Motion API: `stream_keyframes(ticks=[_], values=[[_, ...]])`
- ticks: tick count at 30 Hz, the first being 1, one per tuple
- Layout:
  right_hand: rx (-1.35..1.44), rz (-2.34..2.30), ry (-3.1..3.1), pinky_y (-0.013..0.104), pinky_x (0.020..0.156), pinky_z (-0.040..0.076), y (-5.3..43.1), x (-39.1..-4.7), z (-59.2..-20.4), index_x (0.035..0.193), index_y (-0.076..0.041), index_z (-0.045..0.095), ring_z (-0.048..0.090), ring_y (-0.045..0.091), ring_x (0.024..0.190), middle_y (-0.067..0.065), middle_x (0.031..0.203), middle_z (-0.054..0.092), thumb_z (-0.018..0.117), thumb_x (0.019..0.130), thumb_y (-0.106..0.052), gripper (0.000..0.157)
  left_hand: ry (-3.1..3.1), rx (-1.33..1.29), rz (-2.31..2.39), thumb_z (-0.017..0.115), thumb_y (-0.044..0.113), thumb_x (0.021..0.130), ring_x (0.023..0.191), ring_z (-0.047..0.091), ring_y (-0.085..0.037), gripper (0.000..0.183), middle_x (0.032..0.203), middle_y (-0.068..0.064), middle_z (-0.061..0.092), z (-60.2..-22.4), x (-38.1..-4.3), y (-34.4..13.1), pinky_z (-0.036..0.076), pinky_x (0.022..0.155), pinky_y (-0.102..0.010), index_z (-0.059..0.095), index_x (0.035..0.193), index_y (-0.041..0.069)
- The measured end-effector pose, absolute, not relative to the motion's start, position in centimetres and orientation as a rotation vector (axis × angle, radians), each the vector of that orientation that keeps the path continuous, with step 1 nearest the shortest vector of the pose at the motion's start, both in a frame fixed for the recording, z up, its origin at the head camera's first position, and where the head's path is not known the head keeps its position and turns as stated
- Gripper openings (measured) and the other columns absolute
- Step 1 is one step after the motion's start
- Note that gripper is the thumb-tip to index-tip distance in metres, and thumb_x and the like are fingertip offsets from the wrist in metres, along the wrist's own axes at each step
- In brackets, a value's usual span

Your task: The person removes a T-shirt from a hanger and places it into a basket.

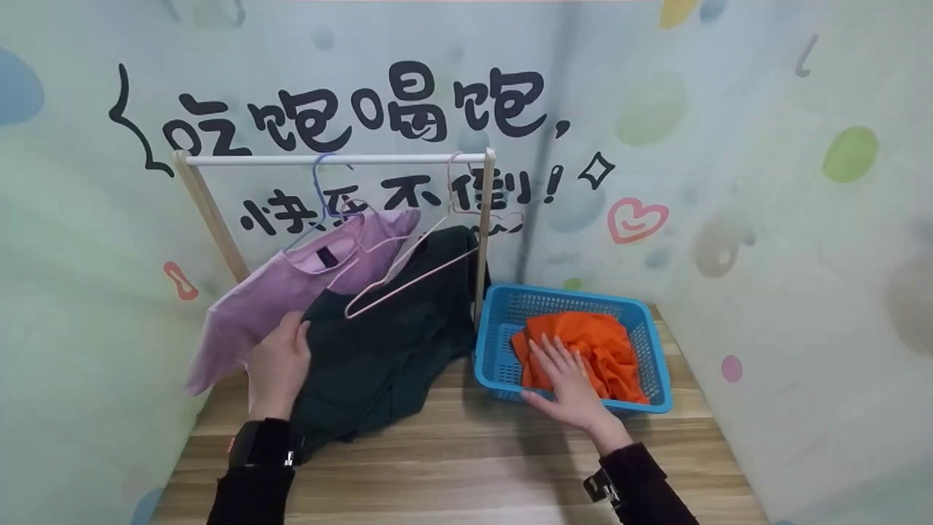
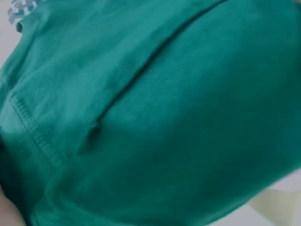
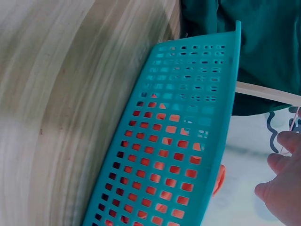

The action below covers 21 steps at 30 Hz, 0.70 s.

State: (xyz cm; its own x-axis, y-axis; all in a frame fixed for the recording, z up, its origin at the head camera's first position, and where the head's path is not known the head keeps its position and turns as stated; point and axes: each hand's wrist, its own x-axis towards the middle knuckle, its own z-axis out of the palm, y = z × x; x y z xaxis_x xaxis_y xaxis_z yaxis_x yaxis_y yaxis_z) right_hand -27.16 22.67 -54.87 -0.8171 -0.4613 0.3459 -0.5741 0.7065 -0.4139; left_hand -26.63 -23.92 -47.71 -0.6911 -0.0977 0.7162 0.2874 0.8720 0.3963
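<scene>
My left hand point(image 1: 279, 364) pinches the edge of a dark green garment point(image 1: 364, 357), which hangs spread out to its right. The same cloth point(image 2: 155, 117) fills most of the left wrist view, and only a sliver of the hand shows there. Over a blue plastic basket point(image 1: 576, 293) my right hand point(image 1: 572, 390) is held with fingers spread. Beneath or beside those fingers lies a crumpled orange garment point(image 1: 612, 350); whether they touch it I cannot tell. A thin pink hanger point(image 1: 408, 288) shows in front of the green garment.
A rack with a white rail point(image 1: 393, 159) and wooden posts stands at the back. From the rail, a lilac shirt point(image 1: 291, 292) hangs on a blue-purple hanger point(image 1: 318, 182). The wood-grain table point(image 1: 452, 467) lies below, between patterned walls.
</scene>
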Motion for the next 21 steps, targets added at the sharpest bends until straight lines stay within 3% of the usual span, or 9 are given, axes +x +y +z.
stream_keyframes(ticks=[4, 8, 13, 15, 17, 20, 21], values=[[0.835, 0.765, -2.696, 0.071, 0.108, 0.011, 22.6, -27.0, -55.0, 0.157, -0.012, 0.027, 0.018, 0.044, 0.146, 0.016, 0.161, 0.023, 0.064, 0.092, -0.049, 0.083, -2.257, -0.132, -0.646, 0.06, 0.006, 0.097, 0.062, 0.06, -0.044, 0.01, 0.085, -0.022, 0.067, -49.8, -25.7, -24.6, 0.044, 0.057, -0.059, 0.061, 0.105, 0.0], [0.842, 0.783, -2.708, 0.071, 0.108, 0.011, 22.4, -27.0, -55.1, 0.157, -0.012, 0.028, 0.018, 0.045, 0.145, 0.017, 0.16, 0.024, 0.064, 0.092, -0.048, 0.083, -2.236, -0.155, -0.658, 0.063, 0.003, 0.094, 0.06, 0.061, -0.042, 0.01, 0.083, -0.02, 0.068, -51.7, -24.9, -25.0, 0.043, 0.079, -0.066, 0.062, 0.104, 0.001], [0.827, 0.798, -2.731, 0.071, 0.109, 0.01, 22.4, -27.0, -55.3, 0.156, -0.013, 0.029, 0.018, 0.044, 0.146, 0.015, 0.16, 0.025, 0.065, 0.091, -0.048, 0.082, -2.176, -0.231, -0.631, 0.064, -0.002, 0.09, 0.068, 0.063, -0.043, 0.01, 0.079, -0.021, 0.066, -53.9, -24.1, -25.3, 0.026, 0.1, -0.072, 0.06, 0.099, -0.001], [0.821, 0.804, -2.738, 0.071, 0.109, 0.009, 22.4, -27.0, -55.4, 0.156, -0.013, 0.029, 0.018, 0.043, 0.146, 0.014, 0.16, 0.025, 0.065, 0.091, -0.048, 0.082, -2.157, -0.237, -0.634, 0.065, -0.003, 0.088, 0.066, 0.062, -0.042, 0.011, 0.079, -0.02, 0.065, -54.7, -23.7, -25.3, 0.037, 0.093, -0.066, 0.061, 0.099, -0.001], [0.826, 0.805, -2.742, 0.07, 0.109, 0.009, 22.3, -27.0, -55.6, 0.157, -0.013, 0.028, 0.017, 0.043, 0.146, 0.014, 0.161, 0.024, 0.064, 0.091, -0.049, 0.083, -2.146, -0.223, -0.65, 0.065, -0.003, 0.087, 0.06, 0.059, -0.041, 0.014, 0.079, -0.02, 0.065, -55.5, -23.2, -25.3, 0.046, 0.076, -0.059, 0.061, 0.1, 0.0], [0.837, 0.799, -2.744, 0.07, 0.109, 0.009, 22.3, -26.9, -55.7, 0.157, -0.012, 0.028, 0.018, 0.042, 0.146, 0.015, 0.161, 0.024, 0.063, 0.092, -0.051, 0.083, -2.14, -0.176, -0.694, 0.066, -0.004, 0.086, 0.055, 0.058, -0.04, 0.019, 0.08, -0.019, 0.066, -56.7, -22.2, -25.4, 0.042, 0.052, -0.055, 0.063, 0.104, 0.002], [0.838, 0.796, -2.743, 0.07, 0.109, 0.009, 22.3, -27.0, -55.8, 0.156, -0.012, 0.028, 0.018, 0.042, 0.146, 0.015, 0.161, 0.024, 0.063, 0.092, -0.051, 0.084, -2.14, -0.162, -0.708, 0.066, -0.005, 0.087, 0.056, 0.059, -0.041, 0.02, 0.081, -0.02, 0.067, -57.1, -21.9, -25.4, 0.043, 0.052, -0.056, 0.064, 0.106, 0.002]])
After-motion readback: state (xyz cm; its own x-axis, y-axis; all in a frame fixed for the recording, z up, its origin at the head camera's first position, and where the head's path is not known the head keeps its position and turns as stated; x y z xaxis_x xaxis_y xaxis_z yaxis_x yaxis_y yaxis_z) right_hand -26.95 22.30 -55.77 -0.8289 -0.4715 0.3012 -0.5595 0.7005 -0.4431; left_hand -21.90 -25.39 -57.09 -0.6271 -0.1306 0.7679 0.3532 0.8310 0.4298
